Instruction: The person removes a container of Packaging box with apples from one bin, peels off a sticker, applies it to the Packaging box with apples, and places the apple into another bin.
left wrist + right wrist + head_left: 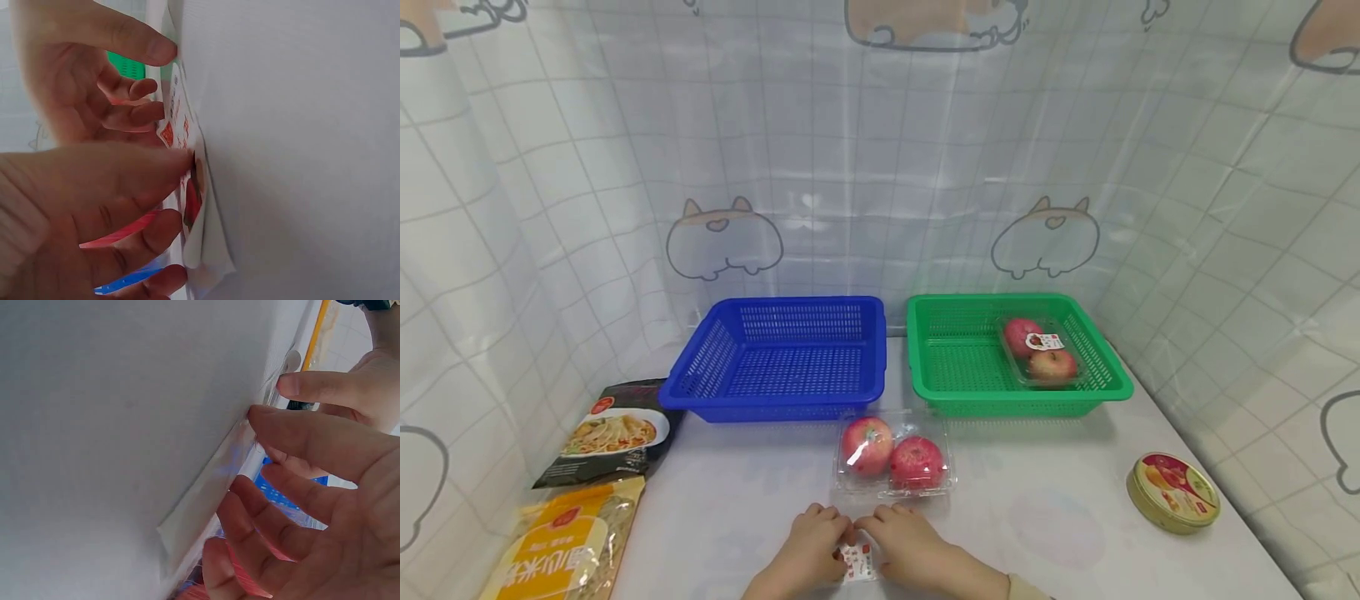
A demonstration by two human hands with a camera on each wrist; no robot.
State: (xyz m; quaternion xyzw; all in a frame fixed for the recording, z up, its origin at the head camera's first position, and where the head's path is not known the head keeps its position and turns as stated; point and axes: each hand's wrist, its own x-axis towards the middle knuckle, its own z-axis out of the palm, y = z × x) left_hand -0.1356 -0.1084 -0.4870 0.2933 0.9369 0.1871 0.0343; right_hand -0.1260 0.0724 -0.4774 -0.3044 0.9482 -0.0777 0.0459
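Both hands meet near the front middle over a small printed label sticker (pixel 859 562) with red and black print. The left hand (pixel 811 546) pinches the sticker near its end, thumb (pixel 165 164) on the picture of a red fruit. That end curls up from a pale backing sheet (pixel 215 240). With its thumb (pixel 269 419) at the sheet's edge and fingers curved behind, the right hand (pixel 910 546) holds the other end. Just beyond the hands lies a clear plastic box (pixel 891 492) with two red apples (pixel 867 446) inside.
A blue basket (pixel 782 410) and a green basket (pixel 1018 407) stand at the back. In the green one is a labelled apple box (pixel 1045 342). Two food packets, one black (pixel 613 433) and one yellow (pixel 561 542), lie left; a round tin (pixel 1172 493) is right.
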